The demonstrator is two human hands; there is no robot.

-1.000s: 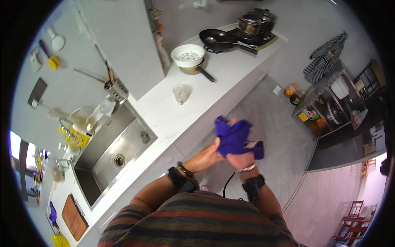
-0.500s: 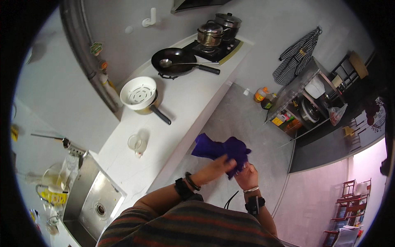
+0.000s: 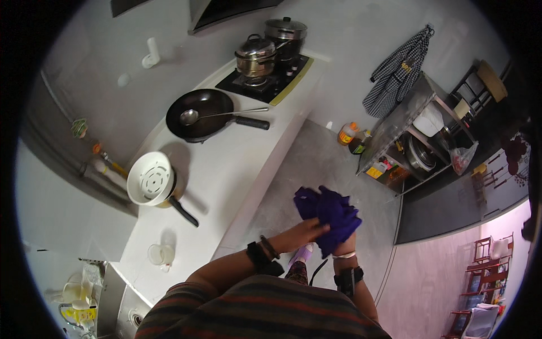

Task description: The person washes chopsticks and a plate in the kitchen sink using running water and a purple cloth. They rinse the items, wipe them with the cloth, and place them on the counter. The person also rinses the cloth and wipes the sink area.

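A crumpled purple cloth hangs in front of me above the floor, bunched between my two hands. From its left side my left hand grips it, fingers closed against the fabric. My right hand holds the cloth from below and right, its fingers mostly hidden under the folds. Dark bands circle both wrists.
Along the white counter on the left stand a glass mug, a saucepan with a white strainer, a black wok with a ladle, and a stove bearing pots. Bottles stand beside a metal shelf.
The cloth has gone from stretched out leftward to a tighter bunch, slightly farther right. My view has turned, so the counter things appear farther left; a foot now shows below.
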